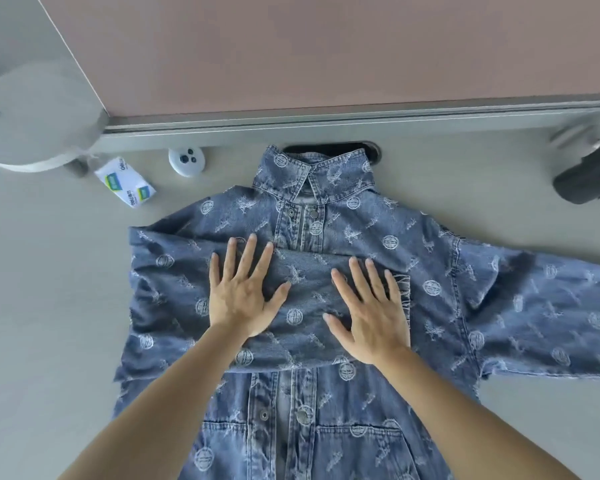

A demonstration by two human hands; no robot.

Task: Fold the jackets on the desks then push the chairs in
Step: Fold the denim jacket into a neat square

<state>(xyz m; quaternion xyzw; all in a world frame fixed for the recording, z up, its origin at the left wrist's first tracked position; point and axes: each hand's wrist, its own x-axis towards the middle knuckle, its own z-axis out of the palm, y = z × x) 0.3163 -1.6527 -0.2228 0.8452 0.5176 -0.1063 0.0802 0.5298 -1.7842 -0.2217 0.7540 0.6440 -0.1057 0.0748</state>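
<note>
Spring-back of the folded sleeve (305,299) is judged likely on release, since the denim jacket (361,230), laid at frame centre on the desk (49,271), is pressed by left hand (239,296) and right hand (371,317), fingers spread flat.

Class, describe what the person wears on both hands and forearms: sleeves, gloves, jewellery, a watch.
The left hand and right hand are bare: no gloves, rings or bracelets. The left forearm and right forearm are uncovered to the picture's edge, with no sleeve, cuff or watch. Fingernails look short and unpainted.
</note>
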